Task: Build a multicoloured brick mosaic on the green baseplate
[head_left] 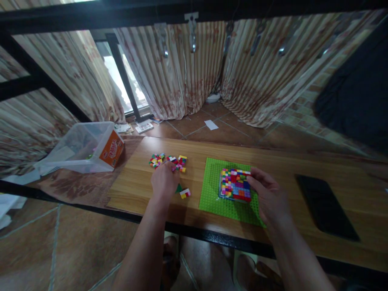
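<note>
A green studded baseplate [212, 190] lies on the wooden table. On it stands a square block of many coloured bricks [235, 184]. My right hand [266, 194] rests against the block's right side, fingers on its top right corner. My left hand [165, 180] lies knuckles up over a scatter of small loose bricks [168, 161], fingers curled down among them; what the fingers hold is hidden. A small green piece [178, 188] and a white, yellow and pink brick [185, 193] lie just right of that hand.
A clear plastic tub [81, 147] with an orange label lies tipped at the table's left end. A black phone [325, 206] lies flat on the right. Curtains hang behind, with papers on the tiled floor. My feet show under the table's front edge.
</note>
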`<state>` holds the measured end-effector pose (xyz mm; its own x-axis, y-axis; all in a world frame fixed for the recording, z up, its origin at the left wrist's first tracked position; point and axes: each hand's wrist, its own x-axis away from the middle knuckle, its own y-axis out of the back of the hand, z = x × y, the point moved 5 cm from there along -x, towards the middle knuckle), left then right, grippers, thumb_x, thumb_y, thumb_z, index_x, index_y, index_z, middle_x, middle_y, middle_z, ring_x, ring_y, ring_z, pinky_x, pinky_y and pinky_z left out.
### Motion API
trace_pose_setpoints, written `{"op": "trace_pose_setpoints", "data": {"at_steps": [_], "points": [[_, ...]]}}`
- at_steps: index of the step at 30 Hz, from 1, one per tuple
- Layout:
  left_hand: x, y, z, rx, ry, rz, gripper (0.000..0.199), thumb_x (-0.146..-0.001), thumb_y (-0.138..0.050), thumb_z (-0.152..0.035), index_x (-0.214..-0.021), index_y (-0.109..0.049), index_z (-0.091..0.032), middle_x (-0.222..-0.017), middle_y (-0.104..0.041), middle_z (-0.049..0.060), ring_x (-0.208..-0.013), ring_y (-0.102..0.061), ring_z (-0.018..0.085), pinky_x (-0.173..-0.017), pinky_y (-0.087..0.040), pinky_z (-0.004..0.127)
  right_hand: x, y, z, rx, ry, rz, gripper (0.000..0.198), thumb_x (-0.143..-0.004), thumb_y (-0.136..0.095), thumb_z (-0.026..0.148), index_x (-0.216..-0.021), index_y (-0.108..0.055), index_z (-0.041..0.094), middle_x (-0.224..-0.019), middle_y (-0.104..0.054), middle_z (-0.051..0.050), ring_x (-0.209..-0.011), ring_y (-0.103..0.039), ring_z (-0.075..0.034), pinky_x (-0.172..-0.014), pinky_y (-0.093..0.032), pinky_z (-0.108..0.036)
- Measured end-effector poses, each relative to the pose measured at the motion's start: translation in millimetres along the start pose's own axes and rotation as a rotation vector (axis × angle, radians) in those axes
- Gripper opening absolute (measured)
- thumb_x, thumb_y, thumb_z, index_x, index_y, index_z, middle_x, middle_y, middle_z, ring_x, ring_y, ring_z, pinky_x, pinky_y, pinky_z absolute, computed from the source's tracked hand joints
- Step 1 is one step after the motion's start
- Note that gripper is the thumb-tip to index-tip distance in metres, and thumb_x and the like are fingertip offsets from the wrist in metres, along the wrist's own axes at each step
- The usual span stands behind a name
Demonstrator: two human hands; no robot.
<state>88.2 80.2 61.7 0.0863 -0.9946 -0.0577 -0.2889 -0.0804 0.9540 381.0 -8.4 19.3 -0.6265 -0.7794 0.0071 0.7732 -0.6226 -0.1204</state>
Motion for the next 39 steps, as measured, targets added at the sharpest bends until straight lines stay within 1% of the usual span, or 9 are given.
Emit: {"op": "trace_pose_setpoints", "data": {"at_steps": [5, 11, 16, 21, 24, 27, 29, 34, 39], "points": [[0.5, -1.8, 1.2, -0.059, -0.007, 0.032, 0.023, -0.086, -0.054, -0.025, -0.101, -0.072, -0.023, -0.103, -0.072, 0.011, -0.094, -0.068, 0.026, -0.077, -0.051, 0.033, 1.1, -1.7, 2.5, -0.049, -0.066, -0.016, 0.032, -0.061, -0.084, 0.031, -0.09, -0.075, 0.025, -0.089, -0.071, 0.0, -0.079, -0.065, -0.015, -0.074, -0.056, -0.033], [2.3, -6.4, -2.2, -0.073, -0.05, 0.058, 0.024, -0.088, -0.051, -0.023, -0.099, -0.072, -0.023, -0.104, -0.07, 0.011, -0.093, -0.068, 0.026, -0.078, -0.051, 0.034, 3.5, -2.9, 5.0, -0.06, -0.098, -0.03, 0.032, -0.059, -0.085, 0.031, -0.088, -0.075, 0.025, -0.086, -0.071, 0.001, -0.075, -0.065, -0.014, -0.07, -0.057, -0.031], [4.4, -9.2, -4.4, -0.055, -0.071, 0.063, 0.027, -0.087, -0.047, -0.015, -0.098, -0.071, -0.02, -0.104, -0.07, 0.012, -0.093, -0.068, 0.026, -0.078, -0.051, 0.035, 2.3, -2.3, 3.8, -0.02, -0.06, -0.015, 0.031, -0.061, -0.084, 0.034, -0.09, -0.075, 0.024, -0.085, -0.072, 0.0, -0.074, -0.065, -0.016, -0.069, -0.056, -0.033], [5.7, -2.5, -10.3, 0.091, -0.086, 0.034, 0.021, -0.088, -0.049, -0.018, -0.095, -0.069, -0.018, -0.094, -0.073, 0.011, -0.09, -0.069, 0.027, -0.078, -0.05, 0.035, 1.2, 1.6, 7.3, 0.066, -0.003, -0.078, 0.031, -0.065, -0.08, 0.036, -0.092, -0.074, 0.021, -0.085, -0.072, -0.003, -0.072, -0.065, -0.017, -0.066, -0.054, -0.033], [7.7, -2.2, -21.9, 0.336, -0.172, 0.032, 0.016, -0.087, -0.052, -0.02, -0.09, -0.067, -0.018, -0.082, -0.071, 0.005, -0.078, -0.067, 0.021, -0.072, -0.049, 0.031, 7.7, 0.2, 23.7, 0.243, 0.157, -0.117, 0.026, -0.074, -0.073, 0.037, -0.094, -0.074, 0.019, -0.088, -0.072, -0.005, -0.075, -0.065, -0.018, -0.071, -0.054, -0.036], [15.6, -5.4, -42.3, 0.577, -0.347, 0.065, 0.013, -0.087, -0.053, -0.018, -0.086, -0.066, -0.018, -0.079, -0.07, 0.002, -0.074, -0.065, 0.016, -0.07, -0.049, 0.027, 23.3, -13.1, 45.9, 0.367, 0.406, -0.05, 0.018, -0.084, -0.065, 0.033, -0.093, -0.074, 0.021, -0.094, -0.072, -0.006, -0.086, -0.066, -0.019, -0.081, -0.053, -0.036], [23.9, -7.3, -56.4, 0.672, -0.449, 0.083, 0.014, -0.087, -0.053, -0.017, -0.085, -0.067, -0.018, -0.081, -0.07, 0.002, -0.076, -0.065, 0.016, -0.071, -0.05, 0.027, 34.6, -24.8, 54.4, 0.376, 0.493, 0.036, 0.015, -0.088, -0.061, 0.028, -0.095, -0.073, 0.023, -0.096, -0.072, -0.004, -0.09, -0.066, -0.019, -0.082, -0.053, -0.034], [43.4, -7.8, -82.3, 0.847, -0.582, 0.106, 0.013, -0.088, -0.055, -0.017, -0.091, -0.068, -0.019, -0.087, -0.072, 0.003, -0.081, -0.067, 0.015, -0.076, -0.053, 0.028, 51.0, -47.5, 57.3, 0.458, 0.563, 0.264, 0.019, -0.091, -0.059, 0.021, -0.105, -0.071, 0.026, -0.105, -0.071, -0.003, -0.1, -0.067, -0.018, -0.09, -0.052, -0.034], [51.8, -11.7, -94.3, 0.989, -0.593, 0.194, 0.015, -0.088, -0.058, -0.016, -0.1, -0.067, -0.019, -0.095, -0.073, 0.004, -0.086, -0.069, 0.014, -0.081, -0.055, 0.027, 50.7, -48.0, 53.5, 0.517, 0.558, 0.342, 0.02, -0.092, -0.057, 0.02, -0.105, -0.071, 0.027, -0.106, -0.073, -0.003, -0.1, -0.068, -0.019, -0.09, -0.053, -0.035]]}}
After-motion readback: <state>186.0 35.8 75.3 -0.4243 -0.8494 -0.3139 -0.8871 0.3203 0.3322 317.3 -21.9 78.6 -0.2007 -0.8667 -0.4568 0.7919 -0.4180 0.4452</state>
